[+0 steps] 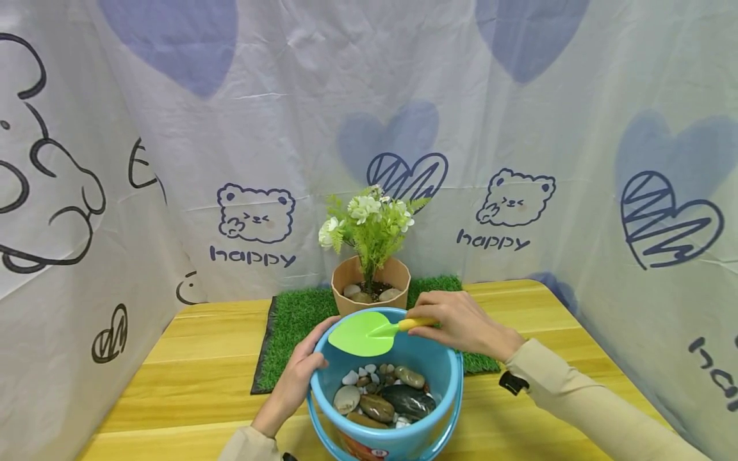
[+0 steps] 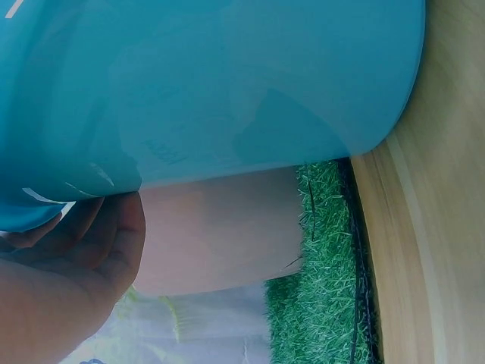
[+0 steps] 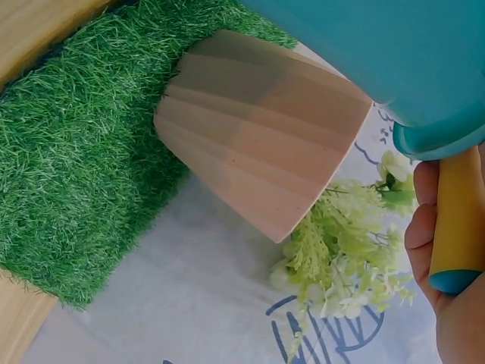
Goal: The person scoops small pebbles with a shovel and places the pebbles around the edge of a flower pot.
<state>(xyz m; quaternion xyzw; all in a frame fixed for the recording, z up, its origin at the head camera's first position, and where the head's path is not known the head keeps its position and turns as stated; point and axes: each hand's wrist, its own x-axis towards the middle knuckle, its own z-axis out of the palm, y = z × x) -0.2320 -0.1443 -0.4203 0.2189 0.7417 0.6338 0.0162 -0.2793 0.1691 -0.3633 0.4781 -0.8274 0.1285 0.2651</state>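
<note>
A blue bucket (image 1: 455, 378) with stones (image 1: 377, 406) of several sizes in it stands at the table's near side. My left hand (image 1: 302, 368) holds the bucket's rim on the left; in the left wrist view its fingers (image 2: 114, 235) curl against the bucket's outer wall. With my right hand (image 1: 452, 320) I grip the yellow handle (image 3: 457, 220) of a small garden trowel. The trowel's green blade (image 1: 363, 334) points left, over the far part of the bucket's mouth. In the right wrist view the bucket hides the blade.
Just behind the bucket, a tan flowerpot (image 1: 340, 288) with white flowers (image 1: 366, 208) and stones stands on a green turf mat (image 1: 288, 326). Beneath is a wooden table (image 1: 190, 378). A printed cloth (image 1: 323, 115) hangs at the back and both sides.
</note>
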